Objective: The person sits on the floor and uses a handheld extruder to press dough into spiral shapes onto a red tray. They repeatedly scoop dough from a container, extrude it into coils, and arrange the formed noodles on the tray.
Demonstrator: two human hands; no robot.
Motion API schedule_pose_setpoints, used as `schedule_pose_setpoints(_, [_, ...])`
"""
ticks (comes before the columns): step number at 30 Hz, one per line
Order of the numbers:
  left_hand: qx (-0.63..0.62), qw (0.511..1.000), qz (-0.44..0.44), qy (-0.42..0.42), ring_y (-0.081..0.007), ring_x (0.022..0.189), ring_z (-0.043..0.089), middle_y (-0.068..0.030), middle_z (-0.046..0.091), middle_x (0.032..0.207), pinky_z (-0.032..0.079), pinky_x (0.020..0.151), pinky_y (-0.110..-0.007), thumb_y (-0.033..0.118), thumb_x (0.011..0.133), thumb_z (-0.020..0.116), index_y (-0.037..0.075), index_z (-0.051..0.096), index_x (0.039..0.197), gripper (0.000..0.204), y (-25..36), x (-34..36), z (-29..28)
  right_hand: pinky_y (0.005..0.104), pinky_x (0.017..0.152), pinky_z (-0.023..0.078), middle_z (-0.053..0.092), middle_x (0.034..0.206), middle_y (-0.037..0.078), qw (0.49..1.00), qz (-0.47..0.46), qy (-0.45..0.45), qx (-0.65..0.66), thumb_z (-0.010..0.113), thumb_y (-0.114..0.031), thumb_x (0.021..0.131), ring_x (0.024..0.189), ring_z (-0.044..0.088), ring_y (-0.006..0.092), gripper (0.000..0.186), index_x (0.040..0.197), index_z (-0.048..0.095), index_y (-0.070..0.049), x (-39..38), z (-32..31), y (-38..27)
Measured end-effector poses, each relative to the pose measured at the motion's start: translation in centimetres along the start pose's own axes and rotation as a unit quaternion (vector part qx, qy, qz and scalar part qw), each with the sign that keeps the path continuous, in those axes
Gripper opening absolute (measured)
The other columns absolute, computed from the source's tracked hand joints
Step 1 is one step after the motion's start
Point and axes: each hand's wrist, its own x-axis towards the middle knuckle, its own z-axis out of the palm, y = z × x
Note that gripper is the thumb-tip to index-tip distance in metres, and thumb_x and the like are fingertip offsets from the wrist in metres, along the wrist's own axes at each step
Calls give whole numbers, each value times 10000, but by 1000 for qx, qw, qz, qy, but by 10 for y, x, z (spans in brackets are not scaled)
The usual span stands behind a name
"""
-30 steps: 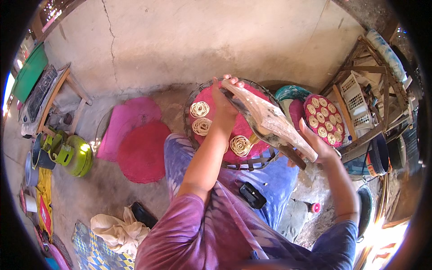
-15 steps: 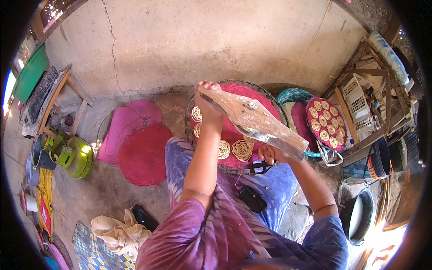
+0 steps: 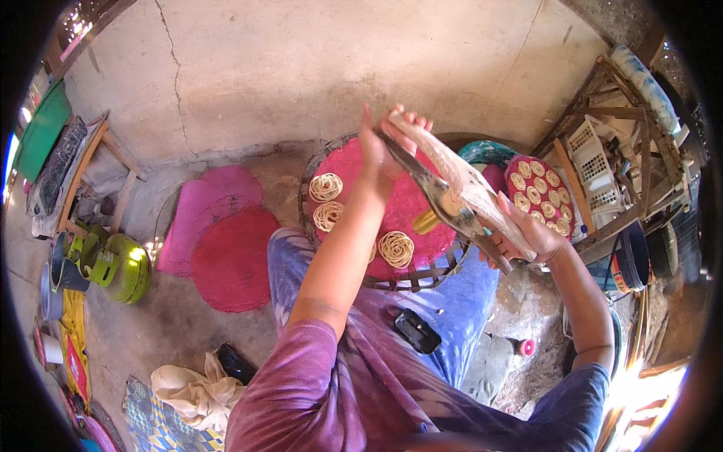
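Note:
My left hand (image 3: 380,147) grips the upper end of a wooden hand press (image 3: 452,181), two long pieces slanting across the tray. My right hand (image 3: 527,233) is closed on its lower end. A brass cylinder (image 3: 426,222) at the press's middle is partly hidden by it. Below the press lies a round red-pink mat (image 3: 339,158) in a woven tray (image 3: 309,188), bearing pale coils of noodle-like strands (image 3: 395,248) at the left and front; part of the mat is hidden by the press and my left forearm.
A second mat of small coils (image 3: 541,196) sits right, beside a wooden rack (image 3: 629,113). Loose pink mats (image 3: 230,267) lie left, near a green gas cylinder (image 3: 124,275) and a stool (image 3: 113,151). A black case (image 3: 414,331) rests on my lap, a cloth (image 3: 184,392) on the floor.
Since half a second ago, both hands have moved up and rightward with the press, which has turned from showing its broad top to showing both pieces side-on with the cylinder between.

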Motion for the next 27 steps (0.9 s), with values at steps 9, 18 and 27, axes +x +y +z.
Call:
schedule_pose_setpoints(9, [-38, 996, -6, -78, -224, 779, 570, -32, 586, 785, 463, 806, -395, 586, 952, 435, 138, 582, 894, 476, -12, 16, -35, 312, 565, 511, 651, 742, 108, 988, 5, 97, -119, 218, -758, 948, 633, 638, 187, 874, 940, 656, -2, 0, 11, -5])
schedule_pose_setpoints(18, [-40, 996, -13, -80, -212, 741, 567, -19, 582, 748, 458, 769, -390, 595, 944, 430, 149, 580, 854, 479, -19, 21, -6, 304, 539, 516, 635, 690, 111, 976, -43, 167, -135, 322, -747, 941, 566, 633, 188, 846, 937, 656, 30, -15, 6, -11])
schedule_pose_setpoints(27, [-51, 997, -28, -45, -220, 717, 568, -21, 583, 739, 456, 758, -400, 567, 956, 425, 150, 581, 855, 457, -36, 4, -21, 318, 540, 519, 659, 741, 104, 981, -9, 177, -74, 363, -644, 992, 579, 637, 169, 738, 1024, 663, 29, -24, -3, 18])
